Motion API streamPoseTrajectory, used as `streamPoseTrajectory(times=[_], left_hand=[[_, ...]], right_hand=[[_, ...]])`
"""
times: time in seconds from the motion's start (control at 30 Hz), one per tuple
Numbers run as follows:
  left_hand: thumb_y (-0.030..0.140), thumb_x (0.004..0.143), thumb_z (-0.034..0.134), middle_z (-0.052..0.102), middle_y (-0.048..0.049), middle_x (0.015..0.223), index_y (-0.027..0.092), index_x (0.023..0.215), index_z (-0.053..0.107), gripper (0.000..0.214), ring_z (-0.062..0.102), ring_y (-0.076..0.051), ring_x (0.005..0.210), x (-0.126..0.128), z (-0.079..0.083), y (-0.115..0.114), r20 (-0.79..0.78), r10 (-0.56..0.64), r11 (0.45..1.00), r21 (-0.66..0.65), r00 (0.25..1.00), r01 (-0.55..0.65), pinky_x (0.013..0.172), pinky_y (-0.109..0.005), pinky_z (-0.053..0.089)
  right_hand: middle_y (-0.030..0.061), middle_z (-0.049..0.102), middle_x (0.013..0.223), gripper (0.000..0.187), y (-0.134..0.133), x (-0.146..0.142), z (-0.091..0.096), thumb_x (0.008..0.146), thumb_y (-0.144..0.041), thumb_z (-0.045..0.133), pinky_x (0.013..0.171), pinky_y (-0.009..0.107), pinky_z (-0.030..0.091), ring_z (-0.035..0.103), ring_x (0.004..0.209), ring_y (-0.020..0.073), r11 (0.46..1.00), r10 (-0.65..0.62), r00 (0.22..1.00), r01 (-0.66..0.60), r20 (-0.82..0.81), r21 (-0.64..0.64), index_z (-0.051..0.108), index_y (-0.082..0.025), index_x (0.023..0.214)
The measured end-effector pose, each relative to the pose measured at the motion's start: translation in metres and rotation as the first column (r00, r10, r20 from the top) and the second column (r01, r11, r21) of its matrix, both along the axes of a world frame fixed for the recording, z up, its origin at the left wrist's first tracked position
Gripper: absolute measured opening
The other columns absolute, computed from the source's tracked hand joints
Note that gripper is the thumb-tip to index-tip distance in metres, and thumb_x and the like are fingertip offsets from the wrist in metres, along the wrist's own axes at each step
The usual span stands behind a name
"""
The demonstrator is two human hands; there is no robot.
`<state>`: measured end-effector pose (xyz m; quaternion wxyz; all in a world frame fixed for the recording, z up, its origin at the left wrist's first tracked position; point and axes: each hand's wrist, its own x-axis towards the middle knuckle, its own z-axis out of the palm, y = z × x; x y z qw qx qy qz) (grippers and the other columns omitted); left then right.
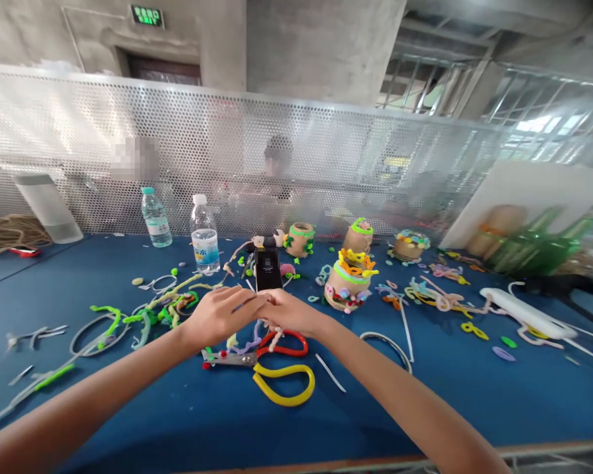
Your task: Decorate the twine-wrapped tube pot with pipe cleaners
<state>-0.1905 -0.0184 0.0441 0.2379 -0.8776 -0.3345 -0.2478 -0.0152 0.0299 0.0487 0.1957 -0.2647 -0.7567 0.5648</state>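
My left hand [222, 317] and my right hand [294, 312] meet over the middle of the table, fingers closed and touching. What they hold between them, if anything, is hidden behind the fingers. Just below them shows a pale pink fuzzy strand [275, 337]; I cannot tell whether it hangs from my right hand or lies on the scissors. Scissors [247, 359] with one red and one yellow handle lie under my hands, blades pointing left. Behind my fingers a phone [268, 268] stands propped upright, screen towards me.
Decorated jars [348, 293] stand behind, right of the phone. Two water bottles [205, 243] are at back left, green glass bottles [534, 243] at right. Coloured pipe cleaners [178, 306] and a white power strip [526, 313] lie about. A perforated metal screen [326, 145] closes the back; people sit behind it.
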Motion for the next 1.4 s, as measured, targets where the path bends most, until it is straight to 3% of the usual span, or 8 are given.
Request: streamPoseTrajectory(times=[0.1,0.17,0.27,0.47,0.63,0.83,1.1,1.4], left_hand=[[0.017,0.095,0.034,0.067,-0.0046,0.082,0.023,0.109,0.062,0.032,0.064,-0.014,0.068,-0.006,0.007,0.004,0.044,-0.028,1.000,0.015,0.999,0.028,0.060,-0.026,0.052],[0.019,0.096,0.032,0.067,-0.0056,0.086,0.023,0.111,0.061,0.033,0.064,-0.013,0.070,-0.010,0.011,0.006,0.106,-0.006,1.000,-0.016,0.994,0.008,0.060,-0.024,0.052],[0.024,0.097,0.032,0.068,-0.0065,0.091,0.021,0.111,0.062,0.033,0.066,-0.014,0.076,-0.012,0.011,0.009,0.151,0.047,0.993,-0.113,0.987,-0.030,0.062,-0.024,0.052],[0.029,0.098,0.030,0.070,-0.0059,0.090,0.016,0.099,0.063,0.035,0.067,-0.016,0.077,0.021,0.009,0.024,0.131,0.015,0.970,-0.243,0.991,0.017,0.064,-0.025,0.052],[0.025,0.096,0.033,0.070,-0.0048,0.082,0.016,0.092,0.065,0.034,0.066,-0.016,0.076,0.057,0.004,0.043,0.121,0.002,0.962,-0.272,0.993,0.031,0.064,-0.024,0.049],[0.017,0.089,0.043,0.071,-0.0035,0.080,0.017,0.086,0.068,0.025,0.066,-0.016,0.074,0.069,-0.013,0.066,0.183,0.054,0.959,-0.285,0.982,0.001,0.062,-0.022,0.047],[0.011,0.084,0.045,0.073,-0.0016,0.079,0.017,0.086,0.068,0.025,0.067,-0.016,0.073,0.082,-0.019,0.091,0.247,0.136,0.940,-0.339,0.959,-0.046,0.065,-0.023,0.047],[0.010,0.082,0.043,0.070,-0.0002,0.077,0.019,0.078,0.066,0.026,0.063,-0.015,0.073,0.099,-0.019,0.110,0.262,0.176,0.911,-0.408,0.949,-0.056,0.063,-0.021,0.042]], right_hand=[[-0.0070,0.041,0.061,0.031,-0.001,0.020,0.012,0.078,-0.046,0.065,0.047,0.020,0.032,0.037,0.051,0.0068,0.997,0.072,0.995,-0.073,-0.066,-0.023,0.053,-0.018,0.083],[-0.0054,0.045,0.065,0.031,-0.004,0.038,0.019,0.081,-0.047,0.061,0.047,0.020,0.033,0.038,0.050,0.0069,0.999,0.053,0.998,-0.053,-0.045,0.014,0.057,-0.018,0.092],[-0.0034,0.047,0.063,0.031,-0.009,0.070,0.023,0.086,-0.045,0.054,0.047,0.021,0.030,0.039,0.052,0.0084,0.983,-0.101,0.995,0.098,0.009,0.154,0.062,-0.016,0.095],[-0.0015,0.047,0.059,0.035,-0.011,0.135,0.011,0.086,-0.043,0.050,0.051,0.024,0.028,0.039,0.052,0.0109,0.852,-0.447,0.887,0.382,0.117,0.358,0.069,-0.014,0.081],[-0.0017,0.046,0.059,0.036,-0.011,0.174,0.002,0.085,-0.043,0.048,0.049,0.024,0.026,0.036,0.051,0.0104,0.812,-0.520,0.848,0.451,0.106,0.370,0.068,-0.014,0.081],[-0.0008,0.047,0.060,0.034,-0.008,0.207,-0.006,0.086,-0.042,0.047,0.050,0.023,0.028,0.040,0.053,0.0121,0.752,-0.594,0.793,0.487,0.135,0.443,0.070,-0.016,0.084],[0.0020,0.055,0.059,0.037,0.030,0.238,-0.017,0.083,-0.043,0.047,0.051,0.025,0.034,0.046,0.051,0.0139,0.650,-0.671,0.737,0.525,0.089,0.549,0.071,-0.016,0.077],[0.0036,0.058,0.058,0.042,0.052,0.258,-0.021,0.081,-0.050,0.047,0.055,0.029,0.041,0.054,0.055,0.0181,0.639,-0.685,0.727,0.563,0.055,0.523,0.070,-0.016,0.077]])
